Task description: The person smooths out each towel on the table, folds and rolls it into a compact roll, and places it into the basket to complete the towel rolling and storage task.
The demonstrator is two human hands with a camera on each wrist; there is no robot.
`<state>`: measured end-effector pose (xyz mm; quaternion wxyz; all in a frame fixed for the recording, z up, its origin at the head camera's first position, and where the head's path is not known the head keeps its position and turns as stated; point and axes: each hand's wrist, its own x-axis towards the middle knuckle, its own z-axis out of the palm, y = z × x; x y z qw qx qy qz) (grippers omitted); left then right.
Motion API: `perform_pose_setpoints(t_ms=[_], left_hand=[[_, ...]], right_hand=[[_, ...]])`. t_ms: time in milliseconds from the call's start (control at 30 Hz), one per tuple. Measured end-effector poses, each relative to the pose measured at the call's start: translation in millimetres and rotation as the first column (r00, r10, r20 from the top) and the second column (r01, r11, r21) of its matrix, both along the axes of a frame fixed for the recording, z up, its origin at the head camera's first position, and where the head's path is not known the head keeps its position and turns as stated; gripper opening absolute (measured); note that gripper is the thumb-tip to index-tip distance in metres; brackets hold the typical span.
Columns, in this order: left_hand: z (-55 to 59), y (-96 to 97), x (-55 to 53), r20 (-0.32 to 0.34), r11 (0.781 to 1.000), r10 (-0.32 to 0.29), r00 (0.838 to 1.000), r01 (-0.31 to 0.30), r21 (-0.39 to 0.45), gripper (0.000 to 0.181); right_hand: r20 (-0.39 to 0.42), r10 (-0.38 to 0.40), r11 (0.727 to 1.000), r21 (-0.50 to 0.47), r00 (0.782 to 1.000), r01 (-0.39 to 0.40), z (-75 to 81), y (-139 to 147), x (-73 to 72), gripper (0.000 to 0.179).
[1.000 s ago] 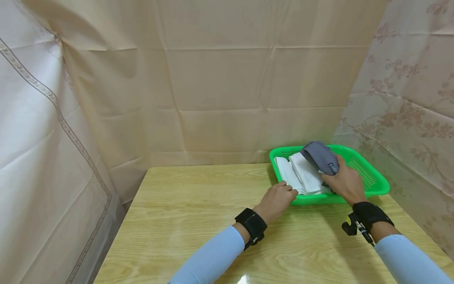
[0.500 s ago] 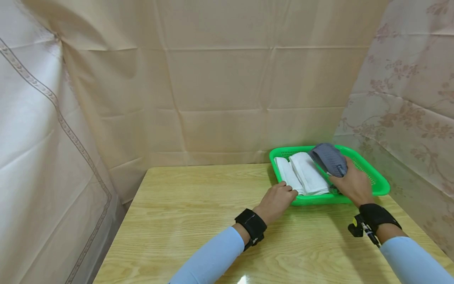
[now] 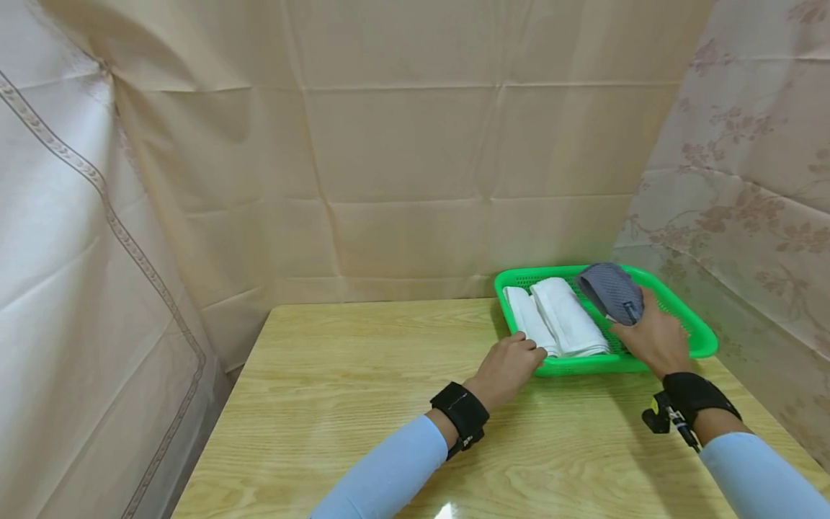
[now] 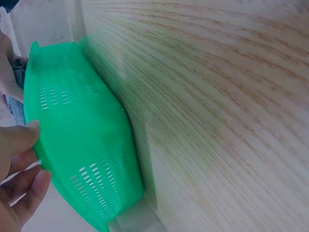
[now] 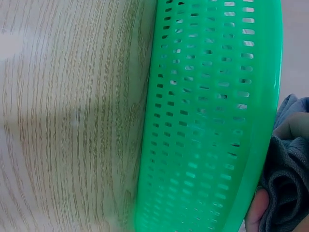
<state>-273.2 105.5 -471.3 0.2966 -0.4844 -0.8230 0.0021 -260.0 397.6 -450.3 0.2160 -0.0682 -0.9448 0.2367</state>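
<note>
A green plastic basket [image 3: 603, 365] with slotted walls stands at the table's back right. Two folded white towels [image 3: 569, 317] lie side by side in its left part. My left hand [image 3: 507, 367] grips the rim at the near left corner; in the left wrist view its thumb and fingers [image 4: 31, 193] are at the rim. My right hand [image 3: 658, 335] holds a folded grey towel [image 3: 609, 288] over the basket, right of the white towels. The rolled layers of the grey towel [image 5: 289, 183] show between thumb and fingers in the right wrist view.
The wooden table [image 3: 363, 389] stretches left and forward of the basket. A beige cloth [image 3: 402, 166] hangs along the back. A floral cloth [image 3: 746, 187] hangs close by the basket's right side, and a white one [image 3: 71, 288] at the left.
My right hand has moved right with the grey towel, away from over the white towels, which now show more fully. The left hand has stayed at the basket's corner.
</note>
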Motion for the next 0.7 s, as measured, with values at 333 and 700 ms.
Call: perform_pose_setpoints(t_ms=[333, 700], left_hand=[[-0.9, 1.2, 0.9, -0.056, 0.999, 0.016, 0.998, -0.017, -0.029, 0.011], [-1.7, 0.8, 0.5, -0.044, 1.000, 0.022, 0.999, -0.023, -0.010, 0.014]], right_hand=[[-0.013, -0.032, 0.999, -0.018, 0.999, 0.031, -3.3, 3.7, -1.8, 0.090], [0.003, -0.038, 0.999, -0.019, 0.999, 0.038, -12.9, 1.5, -6.2, 0.089]])
